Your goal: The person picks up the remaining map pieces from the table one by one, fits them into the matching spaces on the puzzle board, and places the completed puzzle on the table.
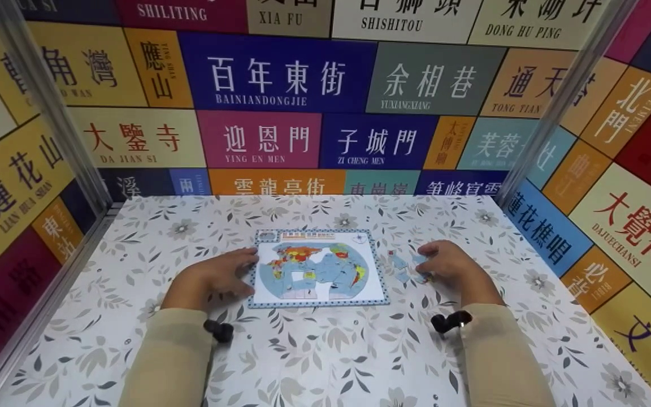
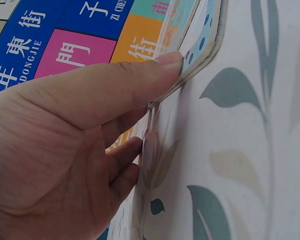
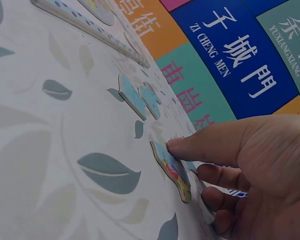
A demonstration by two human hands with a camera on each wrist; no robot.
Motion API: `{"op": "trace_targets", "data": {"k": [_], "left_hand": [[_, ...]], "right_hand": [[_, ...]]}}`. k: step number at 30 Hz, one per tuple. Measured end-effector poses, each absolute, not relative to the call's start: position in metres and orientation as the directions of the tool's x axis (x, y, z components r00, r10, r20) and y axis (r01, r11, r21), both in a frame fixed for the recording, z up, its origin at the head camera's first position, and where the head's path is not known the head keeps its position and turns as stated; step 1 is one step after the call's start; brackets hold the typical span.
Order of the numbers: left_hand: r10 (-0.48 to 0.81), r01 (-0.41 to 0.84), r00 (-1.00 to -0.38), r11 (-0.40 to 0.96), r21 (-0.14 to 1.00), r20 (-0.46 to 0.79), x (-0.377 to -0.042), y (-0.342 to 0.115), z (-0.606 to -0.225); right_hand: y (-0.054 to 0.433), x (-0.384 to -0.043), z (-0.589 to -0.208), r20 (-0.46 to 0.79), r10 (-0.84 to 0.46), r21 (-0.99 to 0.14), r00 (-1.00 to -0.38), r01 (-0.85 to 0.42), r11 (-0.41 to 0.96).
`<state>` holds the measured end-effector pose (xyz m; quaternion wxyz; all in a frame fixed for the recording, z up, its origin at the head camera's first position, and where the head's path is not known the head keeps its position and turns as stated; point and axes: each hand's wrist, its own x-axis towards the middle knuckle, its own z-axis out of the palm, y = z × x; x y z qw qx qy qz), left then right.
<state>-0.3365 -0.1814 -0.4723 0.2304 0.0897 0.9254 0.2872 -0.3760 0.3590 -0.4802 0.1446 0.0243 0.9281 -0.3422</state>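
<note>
A world-map jigsaw board [image 1: 317, 305] with a dotted blue border lies on the table, with white gaps in its map. My left hand [image 1: 212, 274] rests at the board's left edge; in the left wrist view its thumb [image 2: 167, 62] touches the border near a corner. To the right of the board, my right hand [image 1: 451, 265] is low over loose puzzle pieces. Its thumb [image 3: 205, 142] touches a blue piece with red and yellow [image 3: 170, 172], while the other fingers bend loosely behind it. Part of another blue piece [image 3: 191, 166] shows behind that one.
Two loose blue puzzle pieces [image 3: 132, 97] lie between the board and my right hand. A white cloth [image 1: 303, 362] with grey leaves and flowers covers the table. Panels [image 1: 280, 73] with large printed characters stand behind and along both sides.
</note>
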Motion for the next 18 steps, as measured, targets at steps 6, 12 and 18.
{"op": "trace_targets", "data": {"k": [6,12,18], "left_hand": [[0.32,0.071,-0.877,0.824,0.562,-0.358,-0.3367,-0.1821,-0.4727],[0.317,0.07,-0.877,0.827,0.558,-0.36,-0.337,-0.1813,-0.4732],[0.315,0.065,-0.878,0.824,0.563,-0.361,-0.3372,-0.1817,-0.474]], "right_hand": [[0.3596,-0.3748,-0.4794,-0.297,-0.038,-0.621,-0.954,0.163,0.767],[0.3592,-0.3744,-0.48,-0.277,-0.055,-0.621,-0.959,0.135,0.772],[0.3571,-0.3737,-0.4778,-0.292,-0.043,-0.593,-0.955,0.146,0.792]]}}
